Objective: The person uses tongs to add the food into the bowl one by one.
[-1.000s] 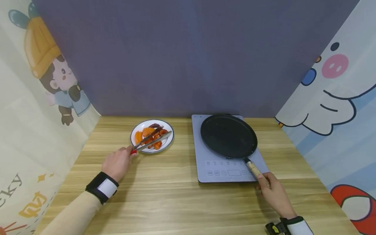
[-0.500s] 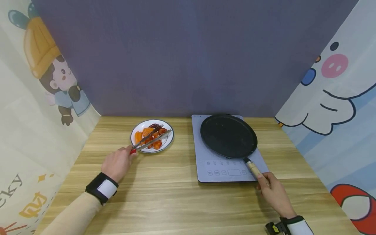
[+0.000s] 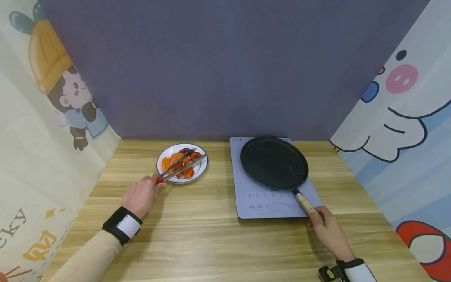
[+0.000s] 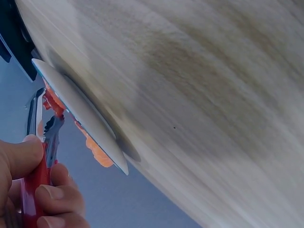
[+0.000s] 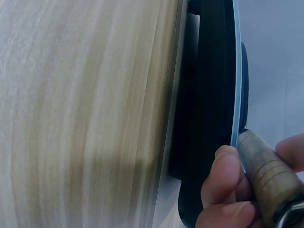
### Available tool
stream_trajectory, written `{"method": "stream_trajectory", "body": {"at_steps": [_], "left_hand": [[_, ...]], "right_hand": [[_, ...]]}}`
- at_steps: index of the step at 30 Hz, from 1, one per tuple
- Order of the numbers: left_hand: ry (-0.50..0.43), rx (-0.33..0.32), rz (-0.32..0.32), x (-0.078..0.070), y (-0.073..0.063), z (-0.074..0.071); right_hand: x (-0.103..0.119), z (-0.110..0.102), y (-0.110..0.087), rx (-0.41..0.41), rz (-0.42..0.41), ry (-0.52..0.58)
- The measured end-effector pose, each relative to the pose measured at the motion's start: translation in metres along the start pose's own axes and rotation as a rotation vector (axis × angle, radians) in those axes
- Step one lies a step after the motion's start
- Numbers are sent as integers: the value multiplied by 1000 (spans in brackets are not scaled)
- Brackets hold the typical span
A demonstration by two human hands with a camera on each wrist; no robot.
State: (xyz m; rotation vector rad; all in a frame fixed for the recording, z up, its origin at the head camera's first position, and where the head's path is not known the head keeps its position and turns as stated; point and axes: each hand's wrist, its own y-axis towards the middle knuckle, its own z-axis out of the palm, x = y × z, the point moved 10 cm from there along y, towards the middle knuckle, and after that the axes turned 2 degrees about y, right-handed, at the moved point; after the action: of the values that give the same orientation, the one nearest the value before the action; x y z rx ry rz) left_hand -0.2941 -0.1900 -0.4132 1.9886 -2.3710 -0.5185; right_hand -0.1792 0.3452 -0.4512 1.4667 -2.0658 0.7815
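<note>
My left hand [image 3: 140,196] grips red-handled metal tongs [image 3: 188,165], whose two arms stand apart over a plate of food. The round white plate [image 3: 203,168] has a blue rim and bears orange-red pieces of food [image 3: 177,157], with a darker piece at the back. In the left wrist view the thumb and fingers wrap the red tongs handle [image 4: 35,197]. On the right, my right hand [image 3: 330,231] holds the wooden handle [image 3: 303,201] of a flat black pan [image 3: 275,162]. Nothing lies in the pan.
The pan sits on a pale induction cooker [image 3: 246,199] with printed controls along its near edge. Both stand on a wood-grain table [image 3: 211,243]. A dark grey-blue panel [image 3: 225,70] closes off the back, and cartoon-printed curtains [image 3: 405,129] hang at either side.
The tongs' tips shift very slightly over the plate. Both hands, the pan and the plate keep their places.
</note>
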Motion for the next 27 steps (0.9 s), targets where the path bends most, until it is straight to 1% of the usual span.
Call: {"method": "stream_trajectory", "body": {"at_steps": [7,16,22,27], "left_hand": [[-17,-32,24,-5,3,-2],[-36,-22,38,-17,7,-7],[-26,-6,43,-27,16,-12],[-9,-8,65,-38,24,-19]], "right_hand": [[0,-1,-1,0,-6,5],[1,-1,-1,-13,-21,-2],[2,-1,-1,-19,-24,-3],[2,-1,-1,-21,-38,2]]}}
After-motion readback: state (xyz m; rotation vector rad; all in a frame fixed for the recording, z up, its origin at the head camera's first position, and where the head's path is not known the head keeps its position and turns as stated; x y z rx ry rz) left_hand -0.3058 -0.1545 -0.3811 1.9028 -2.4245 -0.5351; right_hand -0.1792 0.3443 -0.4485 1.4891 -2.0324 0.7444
